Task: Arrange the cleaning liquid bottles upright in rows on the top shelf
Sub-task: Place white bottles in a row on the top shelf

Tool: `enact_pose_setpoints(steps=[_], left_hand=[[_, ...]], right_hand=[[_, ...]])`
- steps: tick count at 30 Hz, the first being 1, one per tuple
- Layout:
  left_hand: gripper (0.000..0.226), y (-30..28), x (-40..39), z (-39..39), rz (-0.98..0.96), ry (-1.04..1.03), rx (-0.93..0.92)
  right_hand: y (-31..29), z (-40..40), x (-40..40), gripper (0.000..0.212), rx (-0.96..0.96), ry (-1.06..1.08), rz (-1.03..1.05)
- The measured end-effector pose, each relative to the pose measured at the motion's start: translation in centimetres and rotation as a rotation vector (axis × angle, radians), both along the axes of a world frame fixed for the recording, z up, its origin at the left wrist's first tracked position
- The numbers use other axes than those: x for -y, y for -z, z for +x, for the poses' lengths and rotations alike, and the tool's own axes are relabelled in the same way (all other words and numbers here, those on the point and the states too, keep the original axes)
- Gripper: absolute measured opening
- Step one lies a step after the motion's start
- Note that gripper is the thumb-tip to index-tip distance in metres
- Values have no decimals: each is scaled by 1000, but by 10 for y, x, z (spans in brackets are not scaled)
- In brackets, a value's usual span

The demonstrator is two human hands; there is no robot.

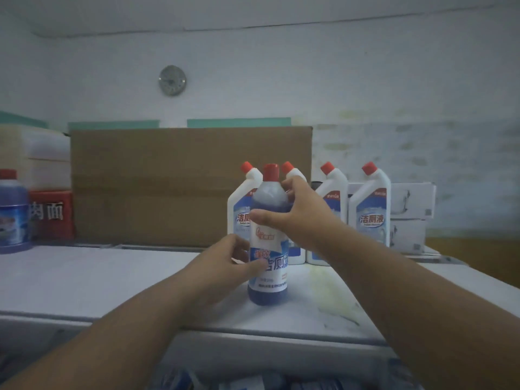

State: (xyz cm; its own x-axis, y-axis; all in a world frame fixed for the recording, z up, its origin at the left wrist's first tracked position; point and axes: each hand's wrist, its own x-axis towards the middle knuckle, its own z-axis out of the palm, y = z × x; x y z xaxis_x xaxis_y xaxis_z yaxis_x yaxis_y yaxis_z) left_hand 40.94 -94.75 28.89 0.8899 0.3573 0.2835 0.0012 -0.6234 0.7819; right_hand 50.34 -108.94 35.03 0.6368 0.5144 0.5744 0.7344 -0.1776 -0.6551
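A blue bottle [268, 285] with a red cap and a white label stands upright on the white top shelf [112, 277]. My right hand [298, 212] grips its shoulder from the right, thumb across the front. My left hand [225, 266] holds its lower body from the left, thumb on the label. Behind it stand several white angled-neck bottles with red caps in a row, the rightmost [371, 209] fully visible and the others partly hidden by the blue bottle and my right arm.
A large cardboard box [168, 187] stands at the back of the shelf. Another blue bottle [12, 215] and a red package [52, 215] sit at the far left. White boxes [413, 209] are stacked at the right. More blue items lie below the shelf edge.
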Motion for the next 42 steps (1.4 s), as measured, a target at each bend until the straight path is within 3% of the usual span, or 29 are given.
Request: enact_pose_setpoints(steps=[6, 10, 13, 21, 28, 42], left_hand=[[49, 11, -7, 12, -31, 192, -1], [41, 14, -11, 11, -90, 261, 14], [42, 15, -10, 9, -63, 255, 42], [49, -2, -23, -21, 71, 128, 31], [67, -9, -104, -96, 240, -17, -106], [42, -9, -338, -249, 376, -122, -124]], right_hand=[[9, -5, -12, 60, -49, 105, 53], [13, 1, -18, 56, -240, -40, 110], [19, 4, -27, 68, -321, -84, 165], [14, -13, -57, 58, -261, -63, 273], [-9, -81, -119, 58, -197, -188, 251], [-2, -217, -370, 56, -220, -320, 263]])
